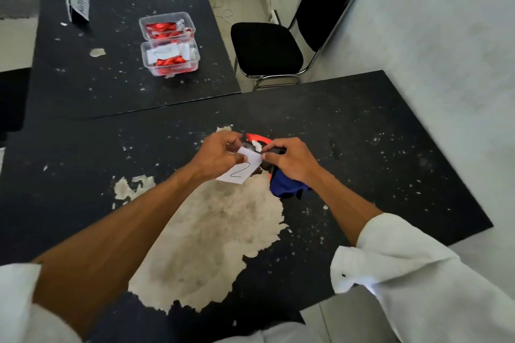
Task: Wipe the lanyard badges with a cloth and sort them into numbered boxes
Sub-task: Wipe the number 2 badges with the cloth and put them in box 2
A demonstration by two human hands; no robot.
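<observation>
The near bench (362, 147), black with a big worn pale patch in the middle, is where the work is going on. The far bench (111, 78) carries the results so far. Near its right edge stand two clear boxes touching each other, the farther box (143, 29) and the nearer box (145, 60). Both already hold red straps and white cards, so I'd say a fair few badges are wiped and sorted. I can see no unwiped pile from here, so I cannot tell how many are left.

Over the middle of the near bench, the left hand (220, 156) pinches a badge (238, 172), with the thumb lying across the white card. The right hand (289, 161) is curled round a blue cloth (287, 186) that hangs below the palm, and its fingertips meet the card's upper corner. A red strap (257, 137) loops out just behind the hands. This one looks to be mid-wipe and has yet to go into a box.

The card in hand has a large "2" drawn in pen. A paper slip (164, 50) in the nearer box bears a faint mark I cannot read. A folded sign (79, 0) stands near the far bench's far left corner, and its lettering is too blurred to make out.
</observation>
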